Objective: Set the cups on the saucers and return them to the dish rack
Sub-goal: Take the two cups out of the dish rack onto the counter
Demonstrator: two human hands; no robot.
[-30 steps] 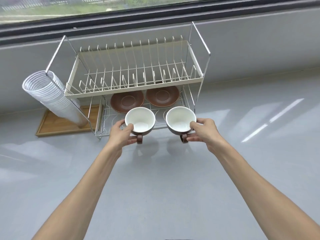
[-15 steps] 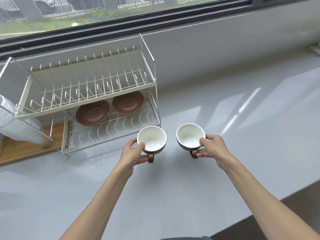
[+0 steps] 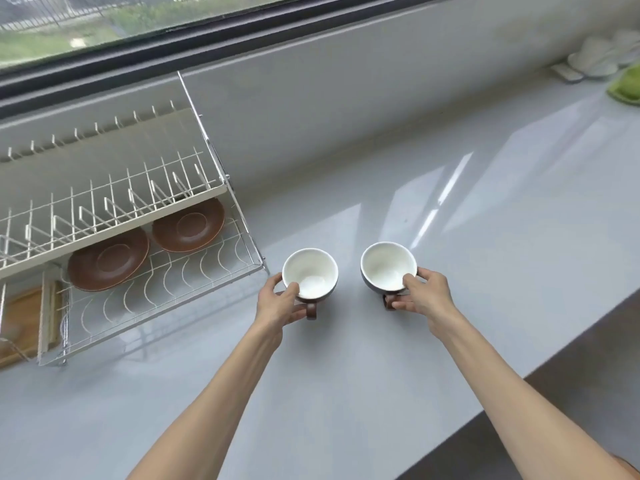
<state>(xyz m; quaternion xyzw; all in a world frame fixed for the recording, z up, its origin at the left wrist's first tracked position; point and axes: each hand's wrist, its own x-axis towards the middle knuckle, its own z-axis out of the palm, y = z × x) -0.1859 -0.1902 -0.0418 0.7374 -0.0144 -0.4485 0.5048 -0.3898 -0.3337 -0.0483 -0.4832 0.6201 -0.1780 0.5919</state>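
Observation:
My left hand [image 3: 278, 303] grips a brown cup with a white inside, the left cup [image 3: 310, 273], thumb over its rim and fingers near its handle. My right hand [image 3: 424, 294] grips a matching right cup [image 3: 388, 266] the same way. Both cups are upright over the grey counter, just right of the dish rack [image 3: 221, 174]. Two brown saucers sit side by side on the rack's lower wire shelf: the left saucer [image 3: 107, 259] and the right saucer [image 3: 188, 225]. I cannot tell whether the cups touch the counter.
The rack's upper tier holds no dishes. A wooden tray [image 3: 20, 320] lies under the rack's left end. White dishes [image 3: 599, 55] and a green object [image 3: 627, 86] sit at the far right of the counter. The counter's front edge [image 3: 512, 379] runs diagonally at lower right.
Both hands have carried the cups from in front of the rack's lower shelf rightward and away from it, over open counter. The view has swung right, so the rack now sits at the left.

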